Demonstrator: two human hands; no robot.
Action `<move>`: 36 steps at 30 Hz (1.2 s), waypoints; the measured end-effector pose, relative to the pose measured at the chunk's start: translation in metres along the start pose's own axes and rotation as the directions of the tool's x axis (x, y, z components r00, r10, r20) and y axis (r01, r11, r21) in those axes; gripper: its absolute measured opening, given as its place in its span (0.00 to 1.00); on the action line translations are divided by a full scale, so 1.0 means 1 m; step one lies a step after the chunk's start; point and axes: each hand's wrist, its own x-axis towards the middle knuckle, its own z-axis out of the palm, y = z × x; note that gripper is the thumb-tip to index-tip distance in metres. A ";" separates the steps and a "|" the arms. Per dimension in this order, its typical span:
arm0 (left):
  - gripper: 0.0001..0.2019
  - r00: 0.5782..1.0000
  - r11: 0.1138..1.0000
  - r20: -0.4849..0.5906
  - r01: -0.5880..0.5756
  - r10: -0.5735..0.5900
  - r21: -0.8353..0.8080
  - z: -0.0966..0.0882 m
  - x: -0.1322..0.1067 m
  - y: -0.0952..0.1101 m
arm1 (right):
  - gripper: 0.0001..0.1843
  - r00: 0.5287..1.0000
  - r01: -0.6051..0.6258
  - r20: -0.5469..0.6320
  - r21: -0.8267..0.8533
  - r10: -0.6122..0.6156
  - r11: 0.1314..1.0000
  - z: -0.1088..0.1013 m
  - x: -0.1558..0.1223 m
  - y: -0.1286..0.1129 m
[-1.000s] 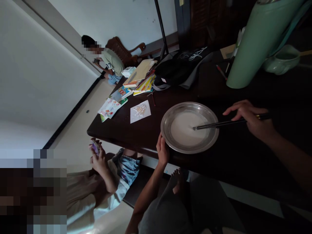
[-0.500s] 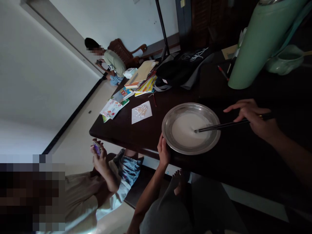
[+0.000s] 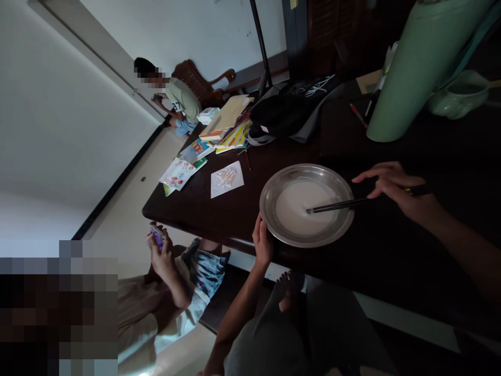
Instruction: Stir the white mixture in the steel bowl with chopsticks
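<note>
A round metal plate (image 3: 344, 225) holding a pool of white liquid (image 3: 297, 209) sits near the front edge of a dark wooden table (image 3: 391, 256). My right hand (image 3: 397, 189) grips a pair of dark chopsticks (image 3: 340, 204), their tips dipped in the liquid. My left hand (image 3: 261, 243) presses against the plate's left rim at the table edge, fingers curled on it.
Books and papers (image 3: 225, 128), a white sheet with cotton swabs (image 3: 226, 179), a dark bag (image 3: 287, 112), a tall green flask (image 3: 418, 68) and a green bowl (image 3: 456, 99) lie further back. One person sits at my left with a phone (image 3: 157, 238); another sits on the floor (image 3: 176, 99).
The chopstick tips have shifted slightly left within the liquid as my right hand moved a little. My left hand stays on the rim.
</note>
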 end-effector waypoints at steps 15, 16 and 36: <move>0.32 1.000 1.000 0.002 -0.009 0.009 -0.004 0.001 0.000 -0.003 | 0.22 0.998 0.002 0.069 0.038 -0.004 0.999 0.007 -0.002 0.004; 0.32 1.000 1.000 -0.001 -0.010 0.010 -0.001 0.001 0.000 -0.002 | 0.19 0.994 0.014 0.108 0.020 -0.016 1.000 0.011 -0.003 0.004; 0.34 1.000 0.999 -0.009 -0.016 0.016 0.039 0.001 0.000 -0.002 | 0.22 0.997 0.037 -0.064 -0.052 -0.041 0.998 0.002 0.000 0.007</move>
